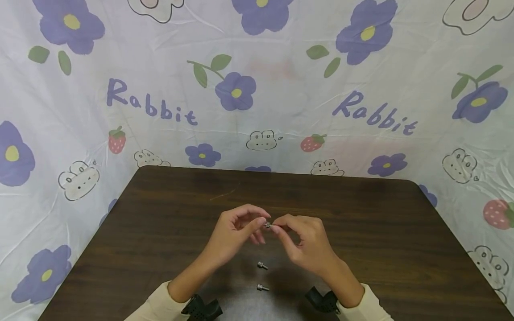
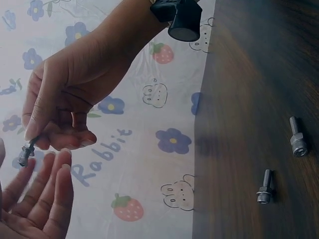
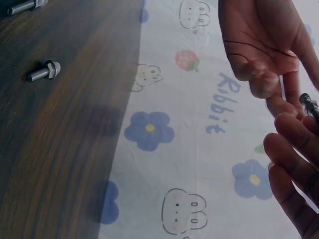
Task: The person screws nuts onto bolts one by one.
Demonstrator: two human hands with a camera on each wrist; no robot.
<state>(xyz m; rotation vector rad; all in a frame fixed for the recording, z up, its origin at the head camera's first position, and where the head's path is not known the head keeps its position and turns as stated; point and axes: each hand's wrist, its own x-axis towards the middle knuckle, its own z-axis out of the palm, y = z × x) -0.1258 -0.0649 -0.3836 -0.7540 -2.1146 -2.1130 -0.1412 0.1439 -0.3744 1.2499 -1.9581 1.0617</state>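
My right hand (image 1: 309, 240) pinches the shank end of a small silver bolt (image 1: 267, 225) between thumb and forefinger, above the table. A nut-like collar sits by the head of this bolt (image 2: 24, 155) in the left wrist view. Close around the bolt's head is my left hand (image 1: 237, 227), its fingers (image 2: 55, 199) fairly straight and spread. Its thumb lies near the head; whether it touches is hard to tell. On the table below the hands lie two more silver bolts, one farther (image 1: 262, 265) and one nearer (image 1: 263, 288), each with a nut-like collar near its head.
The dark wooden table (image 1: 180, 196) has rounded far corners. Behind and beside it hangs a pale cloth (image 1: 289, 98) printed with flowers, rabbits and strawberries. Black wrist cameras sit on the left wrist (image 1: 202, 307) and right wrist (image 1: 322, 300).
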